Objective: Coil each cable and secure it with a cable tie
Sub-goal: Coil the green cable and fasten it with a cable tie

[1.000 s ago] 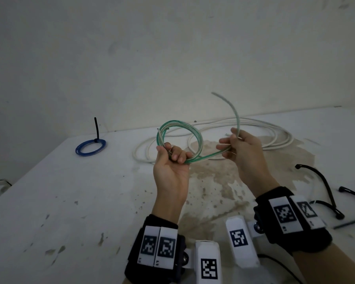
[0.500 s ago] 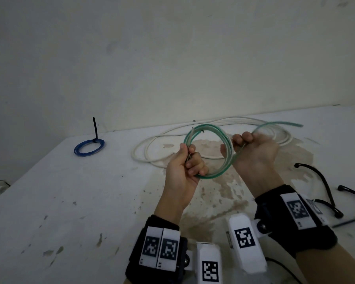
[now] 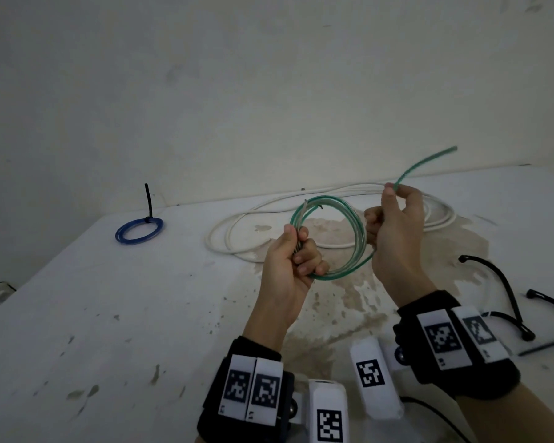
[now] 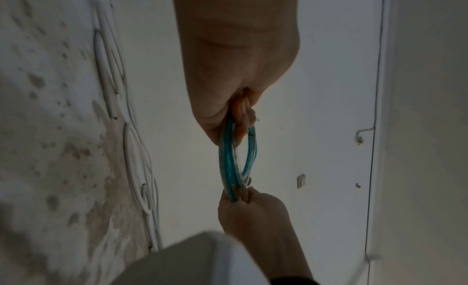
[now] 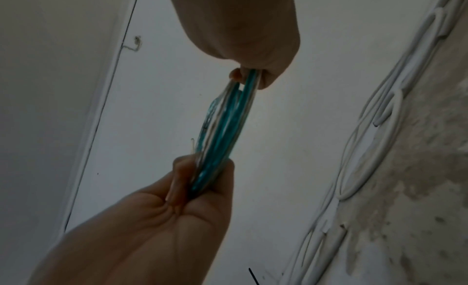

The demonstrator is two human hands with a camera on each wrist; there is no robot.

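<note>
A green cable [image 3: 359, 231] is wound into a small coil of several loops, held in the air above the table. My left hand [image 3: 296, 254] grips the coil's left side, fingers curled round the loops [image 4: 234, 149]. My right hand [image 3: 394, 219] holds the coil's right side and pinches the cable's free tail [image 3: 426, 164], which sticks up to the right. In the right wrist view the green loops [image 5: 222, 127] run between both hands. A long white cable [image 3: 301, 206] lies loosely looped on the table behind the hands.
A blue coil [image 3: 139, 230], bound with an upright black tie [image 3: 147, 199], lies at the far left of the stained white table [image 3: 109, 314]. Black cable ties [image 3: 509, 292] lie at the right. A wall [image 3: 269, 91] stands close behind.
Another loop has been added to the green coil. My right hand rose and turned, and the free tail now points up to the right. My left hand kept its grip.
</note>
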